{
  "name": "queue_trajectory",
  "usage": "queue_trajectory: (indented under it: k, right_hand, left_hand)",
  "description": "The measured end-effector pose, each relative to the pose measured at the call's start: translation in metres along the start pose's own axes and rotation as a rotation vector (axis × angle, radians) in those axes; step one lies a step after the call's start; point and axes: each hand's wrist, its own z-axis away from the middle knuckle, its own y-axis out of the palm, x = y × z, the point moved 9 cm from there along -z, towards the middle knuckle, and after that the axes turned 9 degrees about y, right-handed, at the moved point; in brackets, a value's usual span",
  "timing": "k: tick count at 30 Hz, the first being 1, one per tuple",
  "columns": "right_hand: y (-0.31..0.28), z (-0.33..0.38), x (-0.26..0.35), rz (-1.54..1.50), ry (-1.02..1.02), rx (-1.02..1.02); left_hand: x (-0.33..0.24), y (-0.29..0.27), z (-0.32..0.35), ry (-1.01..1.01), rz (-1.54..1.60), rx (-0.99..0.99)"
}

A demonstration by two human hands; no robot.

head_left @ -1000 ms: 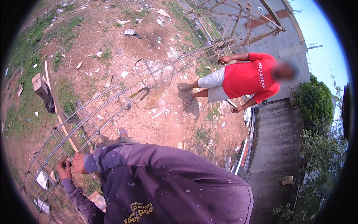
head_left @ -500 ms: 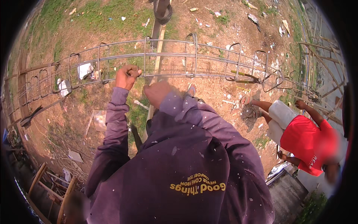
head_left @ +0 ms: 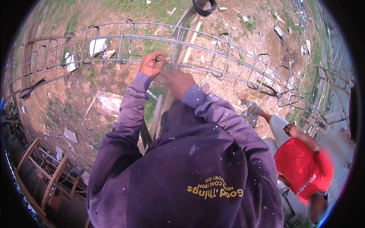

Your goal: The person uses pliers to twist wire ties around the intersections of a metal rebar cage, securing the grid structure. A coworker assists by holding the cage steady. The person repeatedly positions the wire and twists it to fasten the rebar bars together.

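Head view, rebar cage: a long frame of thin grey steel bars with squarish stirrups ran across the upper part, from the far left to the right beside the co-worker; its bars bowed toward the rim.
Left hand: raised at the cage's near lower bar, just left of a stirrup; fingers curled, thumb and forefinger drawn together. Whether anything was pinched there could not be told.
Right hand: close against the left, below the same bar, back of the hand upward; blurred, fingers bent in. Grip could not be told.
Sleeves: both purple, flecked with pale spots; cuffs at the wrists.
Pincer-like tool: yellow-and-dark handles, seen at the cage's right part; whether it rested on the bars or on the ground could not be told.
Wire coil: dark, looped, at the top edge by a wooden post.
Co-worker: red shirt, pale shorts, at the right; one hand held in front of the body.
White scraps: two pale lumps, seen by the cage's left part.
Dark bundle: thin strands, on a board at the left.
Pale sheet: flat, on the ground left of the left forearm.
Wooden frame: ladder-like, lower left.
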Motion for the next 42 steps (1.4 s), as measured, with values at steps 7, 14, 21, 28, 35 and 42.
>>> queue_trajectory:
  k: [7, 14, 21, 28, 35, 42]
  right_hand:
    - [0.018, -0.006, -0.007, 0.040, -0.097, -0.020]
    - [0.021, -0.005, -0.009, 0.030, -0.080, -0.081]
    - [0.003, 0.001, -0.002, -0.047, -0.133, -0.151]
    - [-0.045, 0.015, -0.016, -0.344, -0.178, -0.265]
    - [-0.069, -0.013, -0.091, -0.459, 0.325, -0.312]
    - [-0.067, -0.054, -0.098, -0.094, 0.369, -0.391]
  left_hand:
    - [0.003, 0.012, -0.006, 0.008, 0.161, 0.033]
    - [-0.012, 0.017, -0.001, 0.080, 0.102, 0.015]
    - [-0.010, 0.014, -0.001, 0.131, 0.114, -0.015]
    - [-0.001, 0.015, 0.000, 0.090, 0.073, -0.015]
    - [0.004, 0.016, 0.005, -0.018, 0.075, -0.067]
    - [-0.006, 0.009, 0.009, 0.101, -0.024, -0.157]
